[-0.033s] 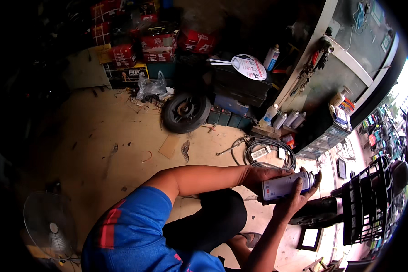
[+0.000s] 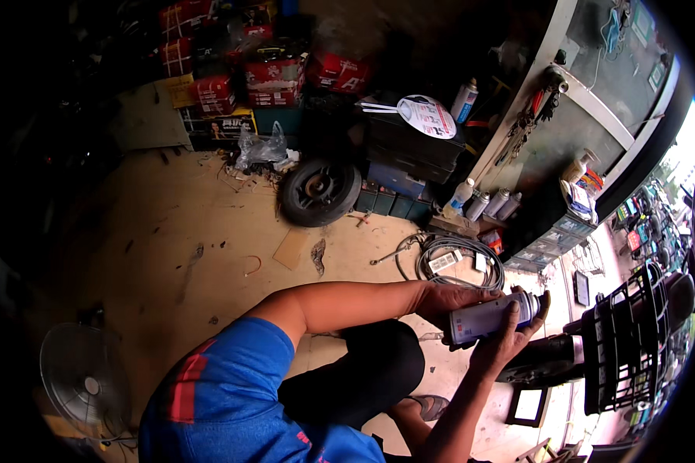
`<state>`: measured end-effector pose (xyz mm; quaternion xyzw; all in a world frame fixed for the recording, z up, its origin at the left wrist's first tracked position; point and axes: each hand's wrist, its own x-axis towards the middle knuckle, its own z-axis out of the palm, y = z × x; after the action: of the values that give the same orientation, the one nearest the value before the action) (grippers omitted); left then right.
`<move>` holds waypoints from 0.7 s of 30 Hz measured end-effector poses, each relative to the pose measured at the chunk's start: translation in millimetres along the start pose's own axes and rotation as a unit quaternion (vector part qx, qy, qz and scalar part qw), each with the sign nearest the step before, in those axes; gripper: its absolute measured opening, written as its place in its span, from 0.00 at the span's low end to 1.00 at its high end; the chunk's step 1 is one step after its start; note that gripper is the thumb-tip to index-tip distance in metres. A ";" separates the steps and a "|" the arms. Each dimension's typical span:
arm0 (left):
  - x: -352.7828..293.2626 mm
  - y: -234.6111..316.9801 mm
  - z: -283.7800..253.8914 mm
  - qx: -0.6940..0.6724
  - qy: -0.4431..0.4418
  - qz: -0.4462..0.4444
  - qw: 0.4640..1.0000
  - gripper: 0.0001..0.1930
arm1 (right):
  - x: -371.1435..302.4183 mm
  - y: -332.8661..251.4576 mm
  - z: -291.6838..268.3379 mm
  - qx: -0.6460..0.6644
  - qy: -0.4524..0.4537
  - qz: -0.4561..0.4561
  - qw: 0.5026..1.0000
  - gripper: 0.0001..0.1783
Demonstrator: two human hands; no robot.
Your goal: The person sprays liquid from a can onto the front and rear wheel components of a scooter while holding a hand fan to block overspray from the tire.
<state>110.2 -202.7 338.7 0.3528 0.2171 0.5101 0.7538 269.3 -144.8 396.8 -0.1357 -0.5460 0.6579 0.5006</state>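
A spray can (image 2: pixel 480 321), pale with a dark bluish edge, lies tilted between my two hands at the right of the head view. Its top end points right and slightly up. My left hand (image 2: pixel 443 301) is closed around the can's far side and base, some of its fingers hidden behind it. From the near side my right hand (image 2: pixel 503 343) grips the can close to its top, thumb across the body and fingers around the end. Whether a cap sits on the top is hard to make out.
A coiled grey hose or cable (image 2: pixel 440 258) lies on the floor beyond my hands. Further off are a wheel with a tyre (image 2: pixel 320 193), red boxes (image 2: pixel 274 81) and several cans and bottles by a glass door (image 2: pixel 579 116). A black wire basket (image 2: pixel 629 347) stands close on the right; a fan (image 2: pixel 91 384) is left.
Only a very slight shift of the whole view shows. Both hands keep their hold on the spray can.
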 end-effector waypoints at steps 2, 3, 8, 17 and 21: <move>-10.5 6.3 39.1 0.189 0.151 -0.022 0.970 0.43 | -12.1 -25.7 -5.7 -0.084 -0.019 -0.056 0.995 0.43; -20.4 4.3 40.6 0.283 0.159 -0.032 0.945 0.41 | -19.5 -41.5 -10.0 -0.144 -0.046 -0.088 0.985 0.43; -109.6 -41.7 45.1 0.385 0.225 0.016 0.895 0.36 | -33.9 -149.1 -52.8 -0.297 0.029 -0.334 0.894 0.40; -170.0 -73.3 70.0 0.291 0.274 0.112 0.910 0.35 | -120.7 -101.5 -137.1 -0.371 0.070 -0.087 0.922 0.35; -176.8 -63.9 95.0 0.322 0.259 0.165 0.896 0.29 | -160.3 -80.1 -121.3 -0.277 0.103 -0.016 0.955 0.40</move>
<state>146.7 -410.0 347.2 0.4624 0.4956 0.6025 0.4213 472.1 -211.3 361.7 -0.3272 -0.6548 0.4550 0.5071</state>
